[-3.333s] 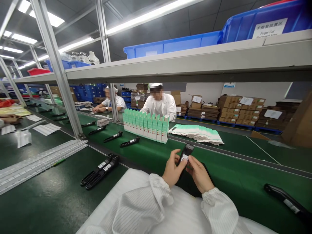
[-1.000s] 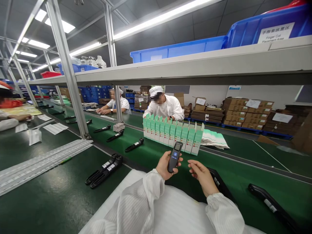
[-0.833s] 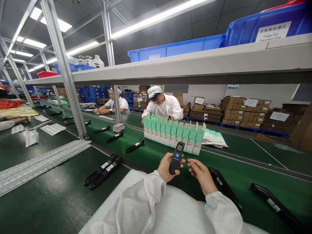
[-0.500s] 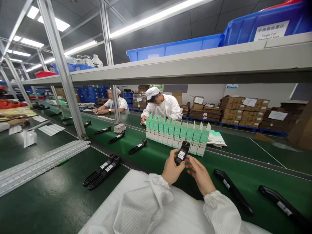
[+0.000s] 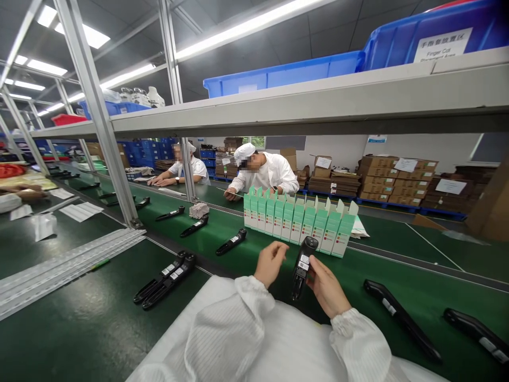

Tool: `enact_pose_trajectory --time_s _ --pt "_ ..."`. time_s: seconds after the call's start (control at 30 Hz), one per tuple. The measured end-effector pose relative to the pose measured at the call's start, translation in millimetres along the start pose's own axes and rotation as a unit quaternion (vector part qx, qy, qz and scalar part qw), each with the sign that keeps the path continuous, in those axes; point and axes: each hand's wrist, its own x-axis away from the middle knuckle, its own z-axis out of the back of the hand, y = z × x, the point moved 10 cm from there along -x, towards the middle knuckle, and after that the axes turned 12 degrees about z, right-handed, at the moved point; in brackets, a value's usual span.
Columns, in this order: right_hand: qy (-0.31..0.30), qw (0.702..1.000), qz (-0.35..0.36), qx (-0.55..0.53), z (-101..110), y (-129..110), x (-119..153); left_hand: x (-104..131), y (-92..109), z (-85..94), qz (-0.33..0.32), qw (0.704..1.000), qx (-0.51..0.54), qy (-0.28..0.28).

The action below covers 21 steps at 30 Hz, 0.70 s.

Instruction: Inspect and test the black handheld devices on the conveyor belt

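Between thumb and fingers my right hand [image 5: 329, 289] grips a black handheld device [image 5: 303, 265], tilted upright, with white labels on its front and a slotted lower end. Just left of it, apart from the device, is my left hand [image 5: 271, 264], its fingers curled together; nothing shows at the fingertips, and the palm is hidden. Behind both hands stands a row of green-and-white boxes [image 5: 296, 218] with their top flaps up. Two similar black devices [image 5: 169, 278] lie side by side at the left on the dark bench.
More black devices lie on the green conveyor belt [image 5: 222, 270], one [image 5: 401, 318] to the right of my hands. A metal post [image 5: 99, 111] rises at left, and a shelf [image 5: 278, 109] with blue bins [image 5: 286, 74] crosses overhead. Co-workers in white [image 5: 270, 172] sit across.
My left hand has let go of the black device and drawn left; my right hand now holds it, slightly lower. The boxes and devices on the belt have shifted right.
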Motion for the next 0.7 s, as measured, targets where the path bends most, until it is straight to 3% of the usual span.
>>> enact_pose_trajectory --time_s 0.1,0.17,0.23,0.3,0.37,0.5,0.7 --pt "0.003 1.0 -0.015 -0.003 1.4 5.4 0.7 -18.1 -6.0 46.7 -0.042 0.979 -0.17 0.109" --pt "0.003 1.0 -0.018 -0.005 1.4 8.2 0.5 -28.8 -21.0 76.9 -0.017 0.952 -0.261 0.158" --pt "0.006 1.0 -0.018 -0.003 1.6 10.3 0.2 -37.5 -52.2 104.1 0.089 0.938 -0.288 0.172" --pt "0.01 1.0 -0.019 0.001 1.5 11.7 0.1 -39.4 -84.0 117.1 0.198 0.933 -0.26 0.148" --pt "0.009 1.0 -0.019 0.006 0.7 12.0 0.1 -38.6 -100.2 115.2 0.248 0.936 -0.221 0.117" --pt "0.002 1.0 -0.01 0.026 0.0 9.7 0.2 -37.8 -102.4 95.0 0.268 0.95 -0.139 0.079" --pt "-0.004 0.997 -0.011 0.073 7.8 14.2 -2.5 -24.2 -89.3 34.7 0.306 0.948 0.076 -0.052"
